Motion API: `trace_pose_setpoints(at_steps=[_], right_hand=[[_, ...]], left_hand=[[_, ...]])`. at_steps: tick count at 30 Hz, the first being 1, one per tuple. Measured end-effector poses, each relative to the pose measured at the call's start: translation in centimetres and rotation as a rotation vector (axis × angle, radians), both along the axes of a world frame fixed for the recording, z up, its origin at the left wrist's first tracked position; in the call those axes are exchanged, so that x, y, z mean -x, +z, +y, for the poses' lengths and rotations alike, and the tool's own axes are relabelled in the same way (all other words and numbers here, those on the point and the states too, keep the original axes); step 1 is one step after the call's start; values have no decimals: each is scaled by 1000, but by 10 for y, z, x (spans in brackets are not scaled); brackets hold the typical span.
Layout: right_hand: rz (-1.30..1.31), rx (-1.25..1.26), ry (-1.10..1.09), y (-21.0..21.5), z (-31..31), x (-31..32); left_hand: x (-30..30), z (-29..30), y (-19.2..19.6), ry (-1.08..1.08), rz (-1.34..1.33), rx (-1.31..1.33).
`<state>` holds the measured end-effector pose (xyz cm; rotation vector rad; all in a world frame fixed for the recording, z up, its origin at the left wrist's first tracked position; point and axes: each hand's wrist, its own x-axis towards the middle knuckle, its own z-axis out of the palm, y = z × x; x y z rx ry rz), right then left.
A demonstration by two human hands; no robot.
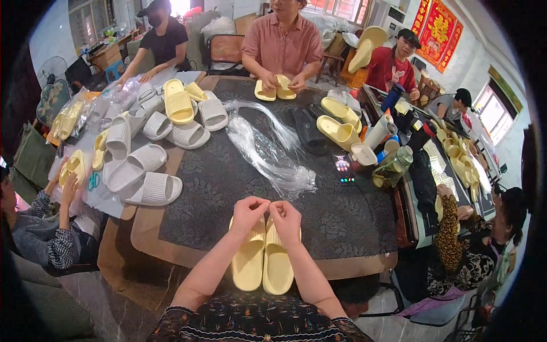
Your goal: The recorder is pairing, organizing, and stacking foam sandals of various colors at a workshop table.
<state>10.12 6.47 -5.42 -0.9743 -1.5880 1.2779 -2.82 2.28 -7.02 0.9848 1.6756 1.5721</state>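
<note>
A pair of pale yellow slippers (248, 267) lies side by side at the table's near edge, toes pointing away from me. Over their straps, my left hand (249, 218) and my right hand (285, 221) meet, fingertips pinched together and nearly touching. Whatever is between the fingers is too small to make out. My wrists partly cover the straps. Beyond my hands lies a long bundle of thin clear plastic strands (250, 151), fanned out on crinkled clear film.
Grey slippers (152, 188) are heaped at the left with a yellow slipper (179, 102) on top. At the right are more yellow slippers (337, 132), a lit phone (343, 169) and a bottle (394, 165). Several people work around, one across from me handling yellow slippers (285, 88).
</note>
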Motion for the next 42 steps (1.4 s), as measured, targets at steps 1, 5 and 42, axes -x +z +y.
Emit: trace_pose_setpoints(at_steps=[1,5,42], right_hand=[[12,12,-16,0,1,0],[37,31,16,-7,3,-4],[-1071,-220,90,30,-50,-139]], left_hand=[[0,1,0,0,1,-1],[1,1,-8,-22,-59,-4],[76,-66,21,323,623,-55]])
